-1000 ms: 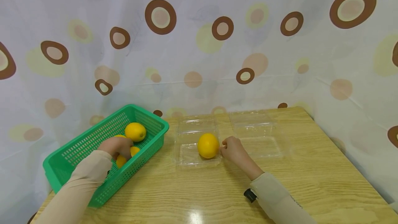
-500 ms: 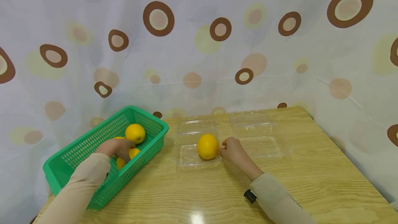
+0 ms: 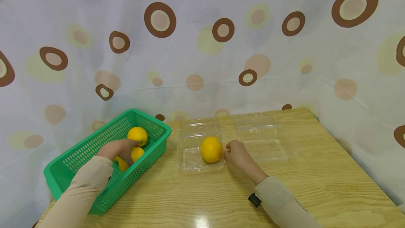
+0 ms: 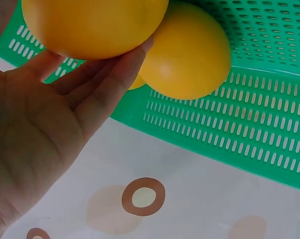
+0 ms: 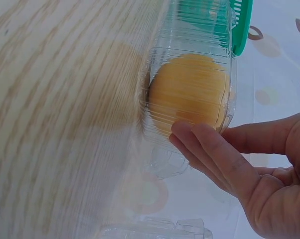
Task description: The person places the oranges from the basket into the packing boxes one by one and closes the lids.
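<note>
Shifted slightly since the earlier frame, a person's left hand [image 3: 118, 149], the nearer one, curls around a smooth yellow-orange round fruit [image 4: 95, 25], no long axis evident, toward the right-hand end of a green slotted plastic basket [image 3: 142, 165]. Beyond that end, the right hand [image 3: 238, 153] pinches the right rim of a clear plastic container [image 3: 190, 157] holding another round fruit [image 3: 211, 149].

No readable text; marking [image 3: 301, 205] on right sleeve [image 3: 280, 194] illegible.
</note>
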`<act>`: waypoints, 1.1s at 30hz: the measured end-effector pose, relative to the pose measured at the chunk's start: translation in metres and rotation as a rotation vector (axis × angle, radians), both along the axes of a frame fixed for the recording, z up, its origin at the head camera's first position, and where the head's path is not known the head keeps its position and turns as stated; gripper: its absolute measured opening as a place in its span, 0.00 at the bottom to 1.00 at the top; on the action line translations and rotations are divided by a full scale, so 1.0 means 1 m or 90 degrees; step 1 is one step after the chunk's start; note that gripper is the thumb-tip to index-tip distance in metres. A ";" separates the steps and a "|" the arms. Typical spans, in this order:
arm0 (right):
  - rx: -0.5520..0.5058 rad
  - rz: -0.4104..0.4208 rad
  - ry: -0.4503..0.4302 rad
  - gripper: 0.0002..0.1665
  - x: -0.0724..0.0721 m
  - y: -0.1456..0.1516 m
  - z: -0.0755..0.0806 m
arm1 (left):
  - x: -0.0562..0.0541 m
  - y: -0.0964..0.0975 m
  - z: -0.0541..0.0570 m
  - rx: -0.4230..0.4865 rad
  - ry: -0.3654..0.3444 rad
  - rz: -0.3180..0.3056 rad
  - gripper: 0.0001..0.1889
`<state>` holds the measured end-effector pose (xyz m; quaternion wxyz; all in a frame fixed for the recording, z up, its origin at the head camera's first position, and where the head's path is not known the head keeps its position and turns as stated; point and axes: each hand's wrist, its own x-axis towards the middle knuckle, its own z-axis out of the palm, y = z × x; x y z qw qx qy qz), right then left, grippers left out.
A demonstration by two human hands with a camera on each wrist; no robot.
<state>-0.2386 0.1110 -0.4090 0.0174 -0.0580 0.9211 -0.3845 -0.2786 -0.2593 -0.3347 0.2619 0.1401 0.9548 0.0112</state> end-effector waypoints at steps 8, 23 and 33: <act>0.000 -0.001 -0.001 0.19 0.000 0.000 -0.001 | 0.002 0.002 0.007 0.026 0.035 0.001 0.38; 0.008 -0.003 0.013 0.19 -0.001 0.001 0.001 | 0.003 0.012 0.019 0.046 0.156 0.034 0.46; 0.018 -0.009 0.006 0.19 -0.001 0.000 0.000 | 0.009 0.028 0.028 0.072 0.311 0.001 0.47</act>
